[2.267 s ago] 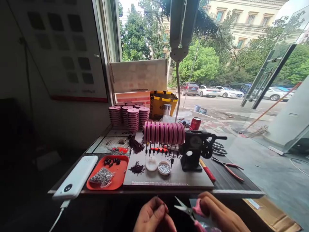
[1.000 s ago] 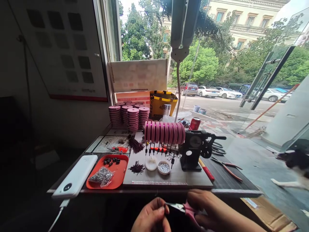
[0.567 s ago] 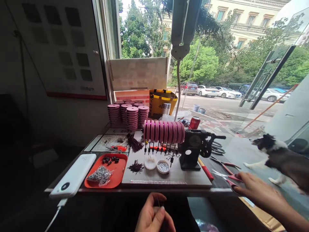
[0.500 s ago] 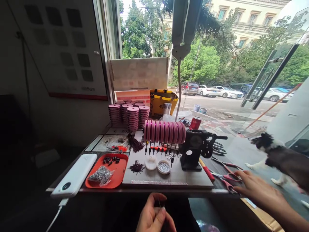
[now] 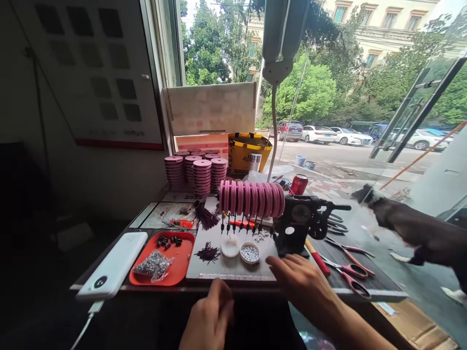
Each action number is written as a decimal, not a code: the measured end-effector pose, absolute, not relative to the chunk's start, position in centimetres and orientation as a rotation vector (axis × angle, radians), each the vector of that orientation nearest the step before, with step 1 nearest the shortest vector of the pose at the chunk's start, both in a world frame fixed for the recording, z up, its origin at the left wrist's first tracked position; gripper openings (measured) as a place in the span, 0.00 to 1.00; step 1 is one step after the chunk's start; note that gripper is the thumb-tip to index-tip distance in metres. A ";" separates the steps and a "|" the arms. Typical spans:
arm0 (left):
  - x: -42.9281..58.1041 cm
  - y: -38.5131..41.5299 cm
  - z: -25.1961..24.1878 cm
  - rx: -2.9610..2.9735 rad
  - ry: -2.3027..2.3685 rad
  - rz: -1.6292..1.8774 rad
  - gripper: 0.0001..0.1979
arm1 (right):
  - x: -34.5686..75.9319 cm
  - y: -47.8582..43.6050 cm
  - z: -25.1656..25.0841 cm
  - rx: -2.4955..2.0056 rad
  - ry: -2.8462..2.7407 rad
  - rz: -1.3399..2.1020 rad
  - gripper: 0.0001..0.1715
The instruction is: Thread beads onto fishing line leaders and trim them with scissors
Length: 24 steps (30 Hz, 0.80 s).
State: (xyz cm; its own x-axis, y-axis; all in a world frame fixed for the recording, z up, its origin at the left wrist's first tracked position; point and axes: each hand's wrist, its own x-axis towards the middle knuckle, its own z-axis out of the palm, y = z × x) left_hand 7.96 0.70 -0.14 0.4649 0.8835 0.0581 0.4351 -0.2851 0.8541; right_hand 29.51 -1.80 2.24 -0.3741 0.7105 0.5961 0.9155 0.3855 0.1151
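Observation:
My left hand (image 5: 211, 313) is in front of the table edge, low in the view. Its fingers are curled together and blurred, so whatever they hold cannot be made out. Over the front right of the grey board (image 5: 233, 273) is my right hand (image 5: 301, 274), back upward and fingers pointing left; its fingertips are partly hidden. Closest to it are a small white dish of silvery beads (image 5: 250, 253) and a black hand-cranked stand (image 5: 297, 223) carrying a row of pink spools (image 5: 251, 199). Dark weighted ends hang below the spools. Pink-handled scissors (image 5: 359, 272) lie right of my right hand.
At left are an orange tray (image 5: 182, 274) with a bag of metal bits and a white power bank (image 5: 113, 265). Stacked pink spools (image 5: 202, 177), a yellow bag (image 5: 241, 155) and a red can (image 5: 299, 184) stand behind. A dog (image 5: 412, 223) is at right.
My right hand has moved left from beside the scissors to the front of the board, leaving them on the table. My left hand has shifted slightly left. The dog has moved left.

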 end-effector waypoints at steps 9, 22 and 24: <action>6.5 5.0 2.6 2.467 1.661 0.385 0.12 | 30.7 2.1 0.6 -1.324 -2.415 -0.699 0.15; 6.5 7.0 2.9 2.508 1.592 0.587 0.10 | 29.1 -1.5 0.4 -1.023 -2.440 -0.791 0.09; 5.5 7.6 3.5 2.517 1.619 0.592 0.09 | 28.0 -2.5 -0.7 -0.872 -2.407 -0.830 0.13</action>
State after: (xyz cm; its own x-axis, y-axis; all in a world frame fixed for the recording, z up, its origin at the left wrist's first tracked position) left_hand 5.55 7.63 3.48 0.3627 0.8916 0.2711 0.8561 -0.4337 0.2809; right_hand 28.01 -2.52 -0.72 -0.7006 0.4165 0.5793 0.6851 0.6196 0.3830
